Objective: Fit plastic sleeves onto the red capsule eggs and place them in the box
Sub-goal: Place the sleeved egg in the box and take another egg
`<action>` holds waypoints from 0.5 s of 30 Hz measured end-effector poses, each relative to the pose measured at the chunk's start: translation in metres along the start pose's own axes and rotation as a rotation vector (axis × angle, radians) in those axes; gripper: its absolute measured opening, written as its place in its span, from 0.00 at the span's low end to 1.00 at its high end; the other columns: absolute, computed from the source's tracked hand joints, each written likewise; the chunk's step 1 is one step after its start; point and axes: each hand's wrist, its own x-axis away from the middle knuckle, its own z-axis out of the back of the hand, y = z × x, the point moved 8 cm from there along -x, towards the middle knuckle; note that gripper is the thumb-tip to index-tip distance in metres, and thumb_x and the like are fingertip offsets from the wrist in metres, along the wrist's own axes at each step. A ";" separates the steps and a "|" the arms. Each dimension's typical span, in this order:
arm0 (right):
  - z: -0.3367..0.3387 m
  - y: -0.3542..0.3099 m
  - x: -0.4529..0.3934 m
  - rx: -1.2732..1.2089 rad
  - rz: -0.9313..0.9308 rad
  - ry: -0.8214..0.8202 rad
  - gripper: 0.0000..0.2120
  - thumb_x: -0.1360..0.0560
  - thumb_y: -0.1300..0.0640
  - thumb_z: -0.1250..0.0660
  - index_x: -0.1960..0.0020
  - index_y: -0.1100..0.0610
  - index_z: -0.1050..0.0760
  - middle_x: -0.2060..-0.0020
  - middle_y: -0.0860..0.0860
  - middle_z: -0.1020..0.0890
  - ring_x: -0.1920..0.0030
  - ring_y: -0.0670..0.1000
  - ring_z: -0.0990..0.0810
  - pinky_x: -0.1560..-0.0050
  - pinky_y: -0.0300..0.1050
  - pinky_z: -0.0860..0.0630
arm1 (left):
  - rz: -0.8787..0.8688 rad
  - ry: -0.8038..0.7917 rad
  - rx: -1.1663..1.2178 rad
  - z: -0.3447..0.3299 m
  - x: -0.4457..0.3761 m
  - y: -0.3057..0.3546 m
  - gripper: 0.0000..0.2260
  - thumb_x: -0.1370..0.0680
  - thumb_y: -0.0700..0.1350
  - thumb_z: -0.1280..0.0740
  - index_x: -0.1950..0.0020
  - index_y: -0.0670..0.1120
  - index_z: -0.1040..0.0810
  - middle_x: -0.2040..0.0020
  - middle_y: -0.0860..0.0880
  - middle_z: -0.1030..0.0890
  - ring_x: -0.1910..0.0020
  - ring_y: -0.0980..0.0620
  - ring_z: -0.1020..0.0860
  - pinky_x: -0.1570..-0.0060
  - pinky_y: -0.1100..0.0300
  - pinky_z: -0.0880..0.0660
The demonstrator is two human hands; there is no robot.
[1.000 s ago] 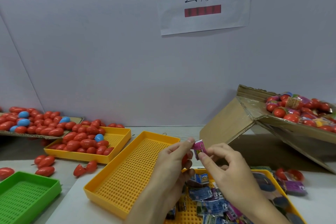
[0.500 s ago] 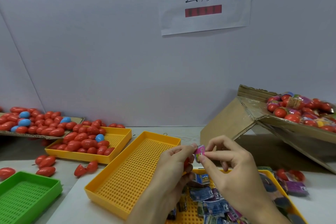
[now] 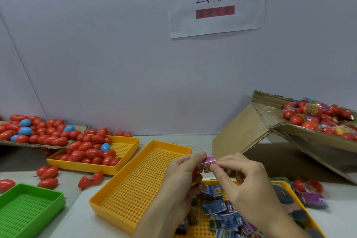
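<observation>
**Both hands pinched on a thin sleeve, egg tucked in the left palm**

Left hand and right hand are met above the near edge of the empty yellow perforated plastic tray, and a small pink printed plastic sleeve is pinched between the thumb and fingertips of each. A red plastic capsule egg is glimpsed in the curled left fingers, mostly hidden, so its exact seating cannot be told.

The sleeve is judged feather-light, limp and easily crushed flat; it is best taken at opposite edges of its mouth so that it is held open. The egg is judged light, rigid and glossy, hence slippery, and is better gripped round its widest part. The tilted brown cardboard box of sleeved eggs is seen well to the right.
</observation>
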 end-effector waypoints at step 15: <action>0.015 0.049 0.004 -0.357 -0.480 0.153 0.09 0.24 0.53 0.31 0.60 0.51 0.15 0.65 0.45 0.14 0.62 0.38 0.18 0.58 0.44 0.27 | 0.014 0.028 -0.019 -0.003 0.001 0.001 0.07 0.22 0.42 0.34 0.51 0.41 0.17 0.61 0.45 0.27 0.69 0.52 0.30 0.74 0.59 0.30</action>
